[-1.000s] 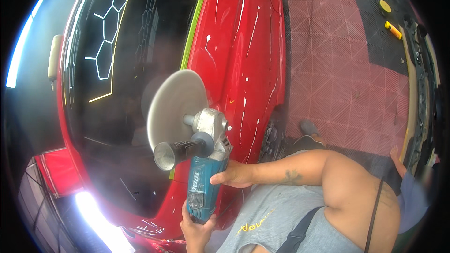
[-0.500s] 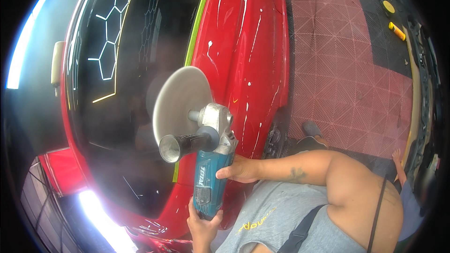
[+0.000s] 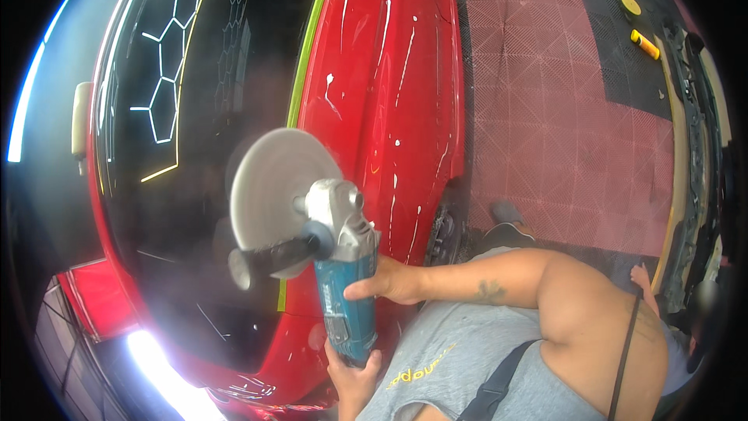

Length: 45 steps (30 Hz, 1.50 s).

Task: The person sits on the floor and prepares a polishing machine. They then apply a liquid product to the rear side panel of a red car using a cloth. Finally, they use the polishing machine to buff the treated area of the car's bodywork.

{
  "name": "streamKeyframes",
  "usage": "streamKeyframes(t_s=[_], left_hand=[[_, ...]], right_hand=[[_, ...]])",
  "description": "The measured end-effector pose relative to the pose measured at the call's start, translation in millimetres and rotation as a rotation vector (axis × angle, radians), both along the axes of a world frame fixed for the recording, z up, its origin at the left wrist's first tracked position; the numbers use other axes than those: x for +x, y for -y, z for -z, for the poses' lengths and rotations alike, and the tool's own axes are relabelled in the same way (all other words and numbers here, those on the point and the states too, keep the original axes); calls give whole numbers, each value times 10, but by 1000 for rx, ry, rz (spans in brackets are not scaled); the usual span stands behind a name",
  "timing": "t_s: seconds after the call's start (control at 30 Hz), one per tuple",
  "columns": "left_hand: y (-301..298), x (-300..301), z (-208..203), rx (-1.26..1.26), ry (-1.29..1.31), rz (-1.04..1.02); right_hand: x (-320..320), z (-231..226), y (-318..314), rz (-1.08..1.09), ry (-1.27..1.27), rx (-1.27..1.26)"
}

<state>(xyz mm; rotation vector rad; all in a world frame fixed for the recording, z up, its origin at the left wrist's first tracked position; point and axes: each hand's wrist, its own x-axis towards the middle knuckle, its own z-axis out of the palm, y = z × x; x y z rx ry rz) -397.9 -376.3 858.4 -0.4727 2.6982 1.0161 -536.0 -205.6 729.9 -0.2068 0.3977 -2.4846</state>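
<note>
I hold a teal and silver angle polisher (image 3: pixel 348 281) over a red car. Its round white pad (image 3: pixel 269 187) is smeared as if spinning and appears above the dark glass; I cannot tell whether it touches anything. A black side handle (image 3: pixel 288 253) sticks out leftward, with no hand on it. My right hand (image 3: pixel 393 279) is closed round the tool's body, thumb across its top. Around the rear end of the body, my left hand (image 3: pixel 354 378) is closed too. Beside the tool, white streaks of compound run along the red car panel (image 3: pixel 366 121).
Green masking tape (image 3: pixel 308 70) separates the dark glass (image 3: pixel 210 210) from the red panel. Red and black floor tiles (image 3: pixel 545 109) lie to the right, with a yellow-orange bottle (image 3: pixel 645 44) and a yellow disc (image 3: pixel 631 5). Another person's hand (image 3: pixel 640 274) shows at right. A dark cord (image 3: pixel 623 351) crosses my arm.
The polisher has tilted, its head and pad shifting left and slightly down. The side handle has swung lower and left. Both hands keep their hold, and the whole view has shifted a little.
</note>
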Motion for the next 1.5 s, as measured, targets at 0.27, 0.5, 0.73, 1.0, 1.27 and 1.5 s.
streamKeyframes(t_s=[0.27, 0.5, 0.73, 1.0, 1.27, 1.5], left_hand=[[-285, -519, 163, -70, 3, 47], [116, 137, 266, 19, -123, 9], [940, 1453, 48, 15, -150, -125], [2112, 2827, -57, -81, -146, -91], [2024, 2752, 338, 118, -130, -106], [2054, 2860, 184, 101, -154, -73]], right_hand=[[-288, 131, -236, 97, 91, 78], [46, -205, 79, 52, -65, 135], [1187, -612, 974, 15, -181, 149], [2391, -778, 2026, -142, -191, 202], [2546, -495, 1974, 54, -79, 196], [2690, -446, 2091, -26, -117, 116]])
